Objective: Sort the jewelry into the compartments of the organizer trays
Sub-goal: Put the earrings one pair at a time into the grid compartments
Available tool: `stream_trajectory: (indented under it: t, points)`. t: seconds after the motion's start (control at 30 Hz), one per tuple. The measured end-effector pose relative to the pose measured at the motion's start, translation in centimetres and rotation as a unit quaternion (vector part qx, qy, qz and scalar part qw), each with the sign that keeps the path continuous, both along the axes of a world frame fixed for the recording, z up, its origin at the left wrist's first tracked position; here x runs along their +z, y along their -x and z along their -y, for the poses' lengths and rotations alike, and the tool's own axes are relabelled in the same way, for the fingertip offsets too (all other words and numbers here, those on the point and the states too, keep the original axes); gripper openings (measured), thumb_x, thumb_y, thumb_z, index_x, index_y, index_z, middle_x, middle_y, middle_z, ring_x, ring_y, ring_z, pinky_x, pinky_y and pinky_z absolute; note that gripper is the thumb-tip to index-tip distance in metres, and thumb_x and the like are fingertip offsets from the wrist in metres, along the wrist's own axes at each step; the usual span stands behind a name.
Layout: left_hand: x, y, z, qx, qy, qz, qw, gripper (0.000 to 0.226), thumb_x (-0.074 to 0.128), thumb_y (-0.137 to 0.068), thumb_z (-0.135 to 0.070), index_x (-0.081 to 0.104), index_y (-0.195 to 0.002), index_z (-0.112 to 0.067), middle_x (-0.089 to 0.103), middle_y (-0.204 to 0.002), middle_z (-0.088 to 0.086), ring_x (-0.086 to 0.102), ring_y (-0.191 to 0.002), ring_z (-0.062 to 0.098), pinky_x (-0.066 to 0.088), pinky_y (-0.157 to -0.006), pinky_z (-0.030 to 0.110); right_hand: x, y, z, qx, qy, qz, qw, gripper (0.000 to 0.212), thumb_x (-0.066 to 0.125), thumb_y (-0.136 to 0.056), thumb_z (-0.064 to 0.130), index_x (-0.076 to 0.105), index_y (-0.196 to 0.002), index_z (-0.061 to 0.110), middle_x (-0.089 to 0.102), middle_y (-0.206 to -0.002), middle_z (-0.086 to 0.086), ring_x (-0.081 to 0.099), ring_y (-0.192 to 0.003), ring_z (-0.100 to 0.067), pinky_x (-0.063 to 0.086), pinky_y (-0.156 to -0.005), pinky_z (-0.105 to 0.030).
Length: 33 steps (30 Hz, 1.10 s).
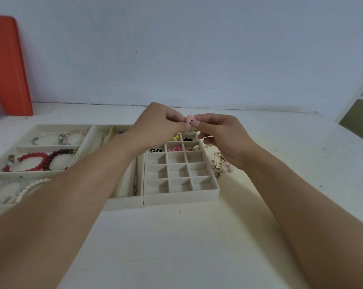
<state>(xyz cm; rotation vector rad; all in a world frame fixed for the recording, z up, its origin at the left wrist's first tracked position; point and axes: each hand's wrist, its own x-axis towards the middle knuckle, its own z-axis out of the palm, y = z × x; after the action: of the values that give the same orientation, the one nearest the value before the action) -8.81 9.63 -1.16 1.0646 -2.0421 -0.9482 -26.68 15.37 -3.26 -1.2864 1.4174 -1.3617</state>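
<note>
A person's two hands meet at the centre of the frame, above the far end of a small-grid organizer tray (181,193). The left hand (155,126) and the right hand (222,136) both pinch a pink ring (190,119) between their fingertips, holding it up clear of the white table (176,236). Below them, the grid tray's far compartments hold small coloured pieces, among them pink earrings (174,149) and black studs (155,150); its near compartments show only bare lining. Loose gold earrings (220,163) lie scattered on the table just right of the tray. At centre left, a long-slot tray (126,197) holds a dark chain (135,180). At left, a wide tray (30,174) holds a red bead bracelet (36,161) and a silver charm bracelet (59,137). A white bead strand (32,187) lies at lower left. An orange board (7,65) leans against the wall at upper left.
</note>
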Motion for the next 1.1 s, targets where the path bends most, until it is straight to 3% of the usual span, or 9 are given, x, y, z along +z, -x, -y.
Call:
stream_trajectory:
  t: [0.07,0.17,0.27,0.33,0.47,0.67,0.8,0.9,1.1]
  points:
    - [0.0,0.1,-0.1,-0.003,0.009,0.035,0.999,0.021,0.072,-0.091,-0.041,0.081,-0.086,-0.022,0.064,-0.061,-0.001,0.048,-0.047,0.003,0.037,-0.047,0.011,-0.2,0.1,0.1,0.000,-0.009,-0.006,1.000,0.017,0.077,-0.087,0.026,0.080,-0.098,0.014,0.076,-0.091,-0.002,0.058,-0.073,-0.012,0.044,-0.070,-0.030]
    - [-0.1,0.2,-0.1,-0.019,0.011,0.095,0.995,0.034,0.064,-0.095,-0.044,0.078,-0.078,-0.018,0.049,-0.055,0.002,0.035,-0.038,0.008,0.031,-0.041,0.014,-0.4,0.1,0.1,-0.011,0.001,-0.058,0.998,0.013,0.077,-0.087,0.027,0.081,-0.096,0.018,0.078,-0.095,-0.004,0.058,-0.070,-0.009,0.045,-0.072,-0.031]
    - [-0.4,0.2,0.0,-0.013,0.004,0.126,0.992,0.036,0.060,-0.099,-0.038,0.077,-0.079,-0.013,0.050,-0.044,-0.012,0.039,-0.034,0.003,0.032,-0.043,0.012,-0.4,0.5,0.1,-0.030,0.013,-0.172,0.985,0.009,0.075,-0.090,0.028,0.080,-0.092,0.021,0.069,-0.066,0.015,0.051,-0.052,-0.001,0.043,-0.060,-0.018]
    - [-0.6,0.2,0.3,-0.002,0.021,0.120,0.993,0.022,0.064,-0.096,-0.032,0.079,-0.087,-0.018,0.066,-0.061,-0.016,0.052,-0.047,-0.002,0.040,-0.055,0.015,-0.6,0.5,0.2,-0.029,0.013,-0.290,0.956,0.009,0.072,-0.091,0.030,0.079,-0.089,0.024,0.061,-0.058,0.018,0.048,-0.048,-0.003,0.035,-0.051,-0.011]
    - [-0.8,0.1,0.5,0.009,0.035,0.111,0.993,0.008,0.072,-0.090,-0.028,0.079,-0.087,-0.025,0.075,-0.090,-0.010,0.067,-0.081,0.008,0.050,-0.074,0.025,-1.1,0.2,0.4,-0.001,0.009,-0.421,0.907,0.018,0.060,-0.097,0.018,0.077,-0.094,0.022,0.058,-0.080,0.018,0.053,-0.070,0.004,0.037,-0.063,-0.006]
    - [-0.9,0.1,0.3,0.000,0.018,0.139,0.990,0.013,0.069,-0.088,-0.019,0.079,-0.090,-0.026,0.076,-0.095,-0.004,0.069,-0.092,0.011,0.055,-0.087,0.030,-1.3,-0.2,0.4,0.022,0.006,-0.457,0.889,0.019,0.057,-0.099,0.018,0.076,-0.095,0.022,0.056,-0.092,0.005,0.050,-0.076,-0.003,0.033,-0.065,-0.010]
    - [-1.0,0.1,0.3,0.002,0.015,0.151,0.988,0.017,0.067,-0.087,-0.016,0.079,-0.091,-0.027,0.075,-0.092,-0.004,0.068,-0.089,0.010,0.054,-0.079,0.027,-1.4,0.0,0.5,0.009,0.020,-0.451,0.892,0.015,0.065,-0.096,0.023,0.079,-0.094,0.027,0.056,-0.090,0.006,0.051,-0.074,-0.001,0.034,-0.063,-0.009]
    - [-1.0,0.2,0.2,-0.007,0.017,0.160,0.987,0.015,0.068,-0.090,-0.017,0.080,-0.089,-0.027,0.071,-0.085,-0.008,0.062,-0.079,0.005,0.044,-0.065,0.021,-1.6,0.0,0.6,-0.001,0.025,-0.437,0.899,0.010,0.072,-0.091,0.029,0.080,-0.097,0.030,0.058,-0.085,0.009,0.053,-0.076,-0.003,0.039,-0.067,-0.017]
    - [-1.0,0.3,0.1,-0.020,0.011,0.194,0.981,0.018,0.064,-0.094,-0.017,0.079,-0.093,-0.028,0.068,-0.076,-0.011,0.061,-0.074,0.006,0.043,-0.063,0.019,-1.7,0.3,0.8,-0.042,0.035,-0.403,0.913,0.017,0.085,-0.076,0.032,0.072,-0.084,0.027,0.069,-0.079,0.012,0.060,-0.071,-0.001,0.043,-0.060,-0.015]
